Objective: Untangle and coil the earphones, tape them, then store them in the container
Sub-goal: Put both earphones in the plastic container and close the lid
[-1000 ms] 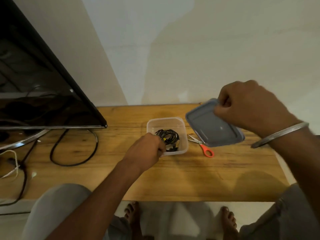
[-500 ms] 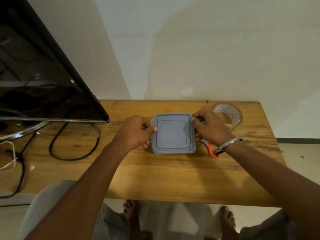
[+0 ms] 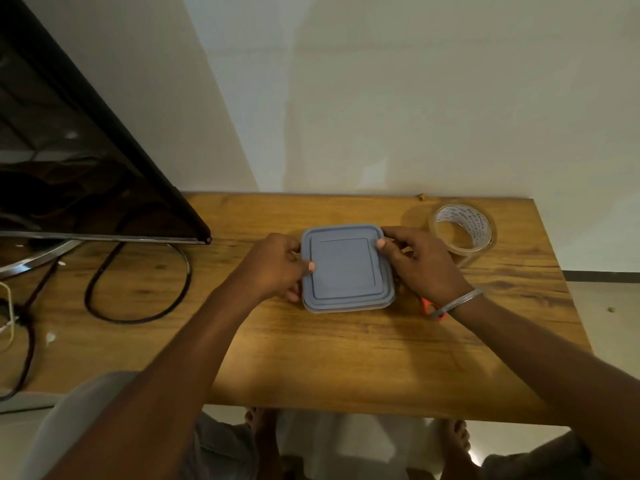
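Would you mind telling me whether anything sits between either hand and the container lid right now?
Nothing visible does. The left hand and right hand both hold the lid directly at its side edges; the scissors and tape roll lie off to its right.

Wooden desk [image 3: 346, 358]: lidded container [image 3: 346, 268] at centre, orange-handled scissors [image 3: 429, 308] just right of it, partly hidden. Tape roll [image 3: 481, 225] near far right corner. Black cable [image 3: 138, 318] loops at left.

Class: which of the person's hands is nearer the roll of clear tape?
Right. The right hand grips the blue lid at its right edge, beside the tape roll; the left hand holds its left edge.
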`<action>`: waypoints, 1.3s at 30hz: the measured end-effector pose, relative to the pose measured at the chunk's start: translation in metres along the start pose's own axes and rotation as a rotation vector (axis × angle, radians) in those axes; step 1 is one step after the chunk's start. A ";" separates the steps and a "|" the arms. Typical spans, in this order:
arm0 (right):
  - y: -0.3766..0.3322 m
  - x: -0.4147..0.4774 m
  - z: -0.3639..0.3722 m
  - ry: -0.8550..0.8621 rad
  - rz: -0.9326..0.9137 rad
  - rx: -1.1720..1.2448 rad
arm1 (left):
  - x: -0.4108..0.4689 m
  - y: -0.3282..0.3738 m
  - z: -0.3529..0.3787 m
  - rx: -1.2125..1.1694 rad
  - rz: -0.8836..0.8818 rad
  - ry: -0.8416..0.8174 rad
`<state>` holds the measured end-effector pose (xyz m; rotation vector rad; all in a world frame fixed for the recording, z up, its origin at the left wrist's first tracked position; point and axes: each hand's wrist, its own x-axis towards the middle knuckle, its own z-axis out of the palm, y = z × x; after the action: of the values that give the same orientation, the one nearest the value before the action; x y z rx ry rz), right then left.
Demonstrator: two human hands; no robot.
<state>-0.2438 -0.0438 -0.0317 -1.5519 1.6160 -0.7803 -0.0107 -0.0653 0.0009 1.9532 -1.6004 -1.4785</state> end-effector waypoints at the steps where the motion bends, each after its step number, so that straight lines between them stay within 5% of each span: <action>1: 0.000 0.000 0.000 0.008 0.005 0.003 | 0.000 0.000 0.000 -0.002 0.006 0.000; 8: 0.008 0.005 0.003 0.044 0.035 0.084 | -0.003 0.001 0.005 0.012 0.103 0.067; 14: 0.006 0.002 0.005 0.027 0.001 -0.067 | -0.007 0.000 0.008 0.249 0.147 0.060; 17: 0.003 0.002 0.003 -0.006 0.006 -0.097 | -0.006 0.000 0.008 0.120 0.112 0.042; 23: -0.009 -0.004 -0.003 -0.159 0.045 -0.136 | 0.003 -0.005 0.001 0.035 0.183 0.319; 29: -0.021 -0.013 -0.002 -0.289 0.268 0.069 | -0.001 -0.007 -0.012 -0.044 -0.108 -0.120; 34: -0.020 -0.018 0.001 -0.317 0.326 0.312 | 0.002 -0.013 -0.010 -0.138 -0.093 -0.116; 39: -0.017 -0.018 0.008 -0.252 0.285 0.238 | 0.002 -0.016 -0.005 -0.164 -0.097 -0.088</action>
<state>-0.2283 -0.0265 -0.0202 -1.1689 1.4585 -0.5731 0.0025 -0.0625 -0.0088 1.9227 -1.3854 -1.6976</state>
